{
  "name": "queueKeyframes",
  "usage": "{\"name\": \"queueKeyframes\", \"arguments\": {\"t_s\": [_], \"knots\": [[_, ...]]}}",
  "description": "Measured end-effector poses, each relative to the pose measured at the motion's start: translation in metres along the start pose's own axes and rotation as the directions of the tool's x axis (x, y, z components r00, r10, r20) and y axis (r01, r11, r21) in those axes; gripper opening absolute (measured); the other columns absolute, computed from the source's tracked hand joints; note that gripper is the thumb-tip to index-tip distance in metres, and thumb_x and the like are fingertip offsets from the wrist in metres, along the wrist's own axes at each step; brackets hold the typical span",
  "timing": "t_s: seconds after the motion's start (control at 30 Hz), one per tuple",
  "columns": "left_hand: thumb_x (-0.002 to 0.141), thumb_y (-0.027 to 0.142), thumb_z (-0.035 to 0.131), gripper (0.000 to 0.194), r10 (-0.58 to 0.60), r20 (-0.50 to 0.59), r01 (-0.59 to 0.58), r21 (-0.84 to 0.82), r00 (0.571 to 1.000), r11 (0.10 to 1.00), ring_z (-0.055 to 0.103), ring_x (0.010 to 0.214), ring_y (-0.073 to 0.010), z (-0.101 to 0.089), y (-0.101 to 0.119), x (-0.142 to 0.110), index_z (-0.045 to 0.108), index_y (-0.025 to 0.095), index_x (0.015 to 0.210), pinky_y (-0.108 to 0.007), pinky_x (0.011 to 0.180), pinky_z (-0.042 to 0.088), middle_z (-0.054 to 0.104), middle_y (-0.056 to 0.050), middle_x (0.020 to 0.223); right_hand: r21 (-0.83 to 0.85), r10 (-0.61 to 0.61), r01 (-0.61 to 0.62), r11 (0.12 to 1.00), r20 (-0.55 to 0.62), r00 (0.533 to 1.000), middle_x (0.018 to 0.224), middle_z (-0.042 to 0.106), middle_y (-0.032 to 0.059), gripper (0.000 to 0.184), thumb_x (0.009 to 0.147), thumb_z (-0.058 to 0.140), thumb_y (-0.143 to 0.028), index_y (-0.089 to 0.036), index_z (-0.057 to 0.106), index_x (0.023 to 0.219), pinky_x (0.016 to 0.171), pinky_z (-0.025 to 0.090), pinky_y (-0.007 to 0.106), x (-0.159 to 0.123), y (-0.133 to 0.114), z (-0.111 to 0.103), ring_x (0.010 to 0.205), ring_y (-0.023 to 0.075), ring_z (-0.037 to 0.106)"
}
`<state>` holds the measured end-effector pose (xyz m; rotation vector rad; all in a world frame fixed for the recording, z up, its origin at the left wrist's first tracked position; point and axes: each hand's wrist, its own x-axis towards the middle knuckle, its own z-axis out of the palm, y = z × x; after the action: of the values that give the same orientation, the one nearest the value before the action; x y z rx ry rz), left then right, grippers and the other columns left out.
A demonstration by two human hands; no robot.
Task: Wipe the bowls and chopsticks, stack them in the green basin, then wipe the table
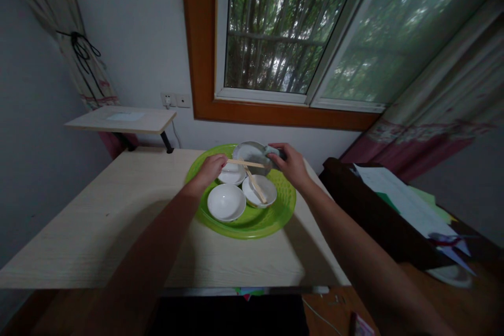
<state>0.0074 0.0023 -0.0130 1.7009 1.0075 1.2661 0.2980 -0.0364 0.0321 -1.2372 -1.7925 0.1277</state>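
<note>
My left hand is closed on the end of a pair of chopsticks, held level above a round green plastic basket. Close to their other end, my right hand grips a crumpled grey cloth. Inside the basket sit three white bowls: a front bowl, a right bowl and a back-left bowl partly behind my left hand. More light wooden chopsticks lean across the right bowl. A round greyish dish rests at the back, partly covered by my right hand.
The basket stands on a pale wooden table against the wall below a window. A small raised shelf stands at the back left. To the right, a dark brown piece of furniture carries papers.
</note>
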Motion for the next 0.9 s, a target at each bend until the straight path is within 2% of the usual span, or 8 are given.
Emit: {"name": "queueKeyframes", "arguments": {"t_s": [0.07, 0.13, 0.2, 0.27, 0.37, 0.53, 0.7, 0.9], "knots": [[0.083, 0.032, 0.057, 0.03, -0.01, 0.036, 0.01, 0.0, 0.999, 1.0, 0.042, 0.055, -0.0143, 0.002, -0.003, 0.0, 0.046, 0.022, 0.056, -0.03, 0.052, 0.029, 0.044, 0.001, 0.056, -0.001, -0.192, 0.193, 0.981, 0.088, 0.977, 0.121, 0.072, 0.0104, 0.026, 0.095, 0.067, -0.037, -0.023, 0.07, 0.116, 0.099, 0.052, 0.045, 0.003, -0.013, 0.018, 0.11, 0.026, 0.066], [0.084, 0.034, 0.056, 0.03, -0.04, 0.065, 0.042, -0.021, 0.997, 0.999, 0.041, 0.053, -0.0139, 0.003, -0.005, 0.0, 0.046, 0.022, 0.058, -0.03, 0.05, 0.029, 0.042, 0.002, 0.055, -0.061, -0.351, 0.364, 0.929, 0.16, 0.923, 0.124, 0.07, 0.0114, 0.022, 0.095, 0.069, -0.035, -0.023, 0.073, 0.112, 0.103, 0.048, 0.046, 0.005, -0.027, 0.034, 0.115, 0.0277, 0.061], [0.084, 0.035, 0.055, 0.03, -0.057, 0.082, 0.061, -0.045, 0.995, 0.997, 0.041, 0.052, -0.0137, 0.004, -0.006, -0.001, 0.046, 0.022, 0.059, -0.03, 0.05, 0.029, 0.042, 0.002, 0.055, -0.171, -0.406, 0.444, 0.88, 0.214, 0.888, 0.125, 0.066, 0.0117, 0.022, 0.093, 0.071, -0.038, -0.026, 0.077, 0.111, 0.103, 0.045, 0.048, 0.006, -0.039, 0.048, 0.118, 0.0304, 0.055], [0.084, 0.034, 0.055, 0.029, -0.051, 0.082, 0.057, -0.066, 0.995, 0.996, 0.042, 0.052, -0.0136, 0.004, -0.007, -0.001, 0.046, 0.022, 0.06, -0.029, 0.05, 0.031, 0.043, 0.002, 0.056, -0.204, -0.434, 0.494, 0.845, 0.278, 0.857, 0.122, 0.064, 0.0109, 0.022, 0.094, 0.07, -0.038, -0.029, 0.078, 0.113, 0.1, 0.045, 0.047, 0.005, -0.048, 0.056, 0.115, 0.0302, 0.053], [0.084, 0.034, 0.055, 0.027, -0.054, 0.08, 0.061, -0.089, 0.995, 0.994, 0.043, 0.053, -0.014, 0.004, -0.008, 0.0, 0.047, 0.023, 0.061, -0.03, 0.051, 0.032, 0.043, 0.003, 0.057, -0.133, -0.449, 0.51, 0.85, 0.325, 0.833, 0.121, 0.062, 0.0099, 0.026, 0.099, 0.063, -0.037, -0.031, 0.075, 0.121, 0.1, 0.046, 0.044, 0.002, -0.052, 0.062, 0.113, 0.0272, 0.053], [0.081, 0.033, 0.055, 0.025, -0.074, 0.099, 0.086, -0.12, 0.992, 0.989, 0.041, 0.054, -0.0141, 0.006, -0.008, 0.001, 0.047, 0.023, 0.06, -0.03, 0.051, 0.032, 0.045, 0.002, 0.059, -0.028, -0.397, 0.425, 0.905, 0.308, 0.865, 0.124, 0.064, 0.0124, 0.037, 0.102, 0.058, -0.032, -0.023, 0.063, 0.137, 0.103, 0.049, 0.044, -0.005, -0.042, 0.063, 0.116, 0.0263, 0.058], [0.081, 0.037, 0.055, 0.027, -0.091, 0.143, 0.108, -0.116, 0.985, 0.987, 0.038, 0.054, -0.0134, 0.006, -0.004, -0.002, 0.044, 0.023, 0.061, -0.029, 0.05, 0.029, 0.042, 0.002, 0.06, -0.057, -0.382, 0.42, 0.906, 0.321, 0.866, 0.117, 0.072, 0.0122, 0.032, 0.097, 0.066, -0.031, -0.02, 0.066, 0.128, 0.099, 0.051, 0.044, -0.007, -0.043, 0.062, 0.111, 0.0276, 0.063], [0.079, 0.036, 0.056, 0.027, -0.028, 0.109, 0.038, -0.09, 0.994, 0.995, 0.04, 0.059, -0.0138, 0.003, 0.006, -0.005, 0.043, 0.022, 0.06, -0.028, 0.051, 0.03, 0.044, 0.001, 0.062, -0.196, -0.335, 0.426, 0.883, 0.374, 0.865, 0.113, 0.075, 0.0135, 0.026, 0.097, 0.065, -0.027, -0.017, 0.071, 0.121, 0.095, 0.053, 0.039, -0.004, -0.054, 0.053, 0.106, 0.0266, 0.067]]}}
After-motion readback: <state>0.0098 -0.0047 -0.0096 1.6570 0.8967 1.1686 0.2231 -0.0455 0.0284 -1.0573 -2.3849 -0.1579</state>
